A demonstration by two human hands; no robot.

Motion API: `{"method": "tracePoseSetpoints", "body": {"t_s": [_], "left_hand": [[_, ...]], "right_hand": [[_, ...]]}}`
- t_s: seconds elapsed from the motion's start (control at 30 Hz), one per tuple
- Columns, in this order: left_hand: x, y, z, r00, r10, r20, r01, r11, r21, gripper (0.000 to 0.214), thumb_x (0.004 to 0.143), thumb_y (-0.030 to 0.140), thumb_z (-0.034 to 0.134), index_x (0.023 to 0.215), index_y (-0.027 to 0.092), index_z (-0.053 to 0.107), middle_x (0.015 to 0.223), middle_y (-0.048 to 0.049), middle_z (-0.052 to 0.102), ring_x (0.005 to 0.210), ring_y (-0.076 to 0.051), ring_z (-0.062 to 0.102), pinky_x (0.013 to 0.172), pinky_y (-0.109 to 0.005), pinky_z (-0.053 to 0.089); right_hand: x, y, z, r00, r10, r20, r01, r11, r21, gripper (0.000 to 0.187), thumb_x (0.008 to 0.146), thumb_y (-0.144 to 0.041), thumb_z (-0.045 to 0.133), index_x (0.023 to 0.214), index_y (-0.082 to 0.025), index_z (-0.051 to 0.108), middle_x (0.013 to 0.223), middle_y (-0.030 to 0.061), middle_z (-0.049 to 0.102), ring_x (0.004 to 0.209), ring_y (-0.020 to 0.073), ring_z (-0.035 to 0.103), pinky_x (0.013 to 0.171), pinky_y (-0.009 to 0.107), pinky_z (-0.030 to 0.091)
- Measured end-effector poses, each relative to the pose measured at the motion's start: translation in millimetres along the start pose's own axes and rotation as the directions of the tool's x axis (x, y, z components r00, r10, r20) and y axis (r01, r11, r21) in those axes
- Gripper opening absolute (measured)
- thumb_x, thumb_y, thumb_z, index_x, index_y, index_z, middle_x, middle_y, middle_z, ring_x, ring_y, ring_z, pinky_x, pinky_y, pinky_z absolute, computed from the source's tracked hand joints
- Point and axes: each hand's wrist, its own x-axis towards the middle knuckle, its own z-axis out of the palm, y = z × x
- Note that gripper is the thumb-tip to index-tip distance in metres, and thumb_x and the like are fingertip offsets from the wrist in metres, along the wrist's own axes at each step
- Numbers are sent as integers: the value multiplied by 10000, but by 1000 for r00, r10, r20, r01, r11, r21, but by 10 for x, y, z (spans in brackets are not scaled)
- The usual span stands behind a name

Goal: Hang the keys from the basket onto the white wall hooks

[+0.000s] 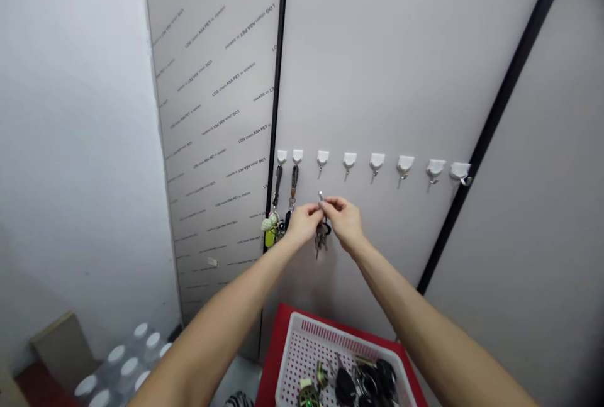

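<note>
Both hands are close together, left hand point(302, 221) and right hand point(344, 218) pinching the top of a bunch of keys point(321, 242) just below the white hooks point(350, 160), though the fingers cover most of the ring, so I can't tell exactly how each grips it. The left hand also hides part of the keys on a braided black strap point(295, 176) hanging next to it. The white basket point(290, 356) is cut off by the bottom edge, and the dark key fobs point(346, 387) in it kinda blur into one clump. Only writing I can read is on the printed panel point(212, 80) at left, repeating something like "LOG chem ASA PET", some lines upside down. Hooks run along a plain grey panel point(401, 48) with black trim, the basket sits on a red surface point(276, 338), and white-capped bottles point(129, 366) crowd the lower left by a pale wall point(75, 143).
</note>
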Motion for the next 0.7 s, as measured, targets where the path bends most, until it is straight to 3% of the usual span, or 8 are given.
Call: {"method": "tracePoseSetpoints", "body": {"t_s": [0.13,0.27,0.43,0.7], "left_hand": [[371,208,-81,986,39,-159,-10,984,177,200,629,261,421,628,135,576,555,0,543,520,-82,446,499,-181,332],[542,268,-86,975,16,-222,40,969,244,199,629,277,431,675,158,584,629,-23,579,582,-109,490,550,-208,357],[578,184,-7,974,-54,-222,117,953,281,205,622,287,432,687,172,589,665,-48,587,608,-142,505,562,-249,367],[519,-5,34,975,-83,-208,127,970,209,219,611,268,483,772,144,566,746,-55,587,682,-129,510,642,-243,372]], "right_hand": [[371,-170,166,997,4,-81,7,991,133,212,569,-228,476,761,-138,477,593,2,568,523,90,517,515,222,417],[595,-175,264,993,16,-115,0,991,130,212,590,-192,448,793,-136,463,608,11,579,531,97,533,505,224,430],[663,-26,267,985,14,-173,-14,1000,2,241,601,-177,434,837,-137,455,612,21,578,535,98,533,513,224,432],[564,163,143,994,-7,-109,-3,996,-91,242,583,-236,478,806,-143,493,605,-1,564,555,93,515,556,248,413]]}}
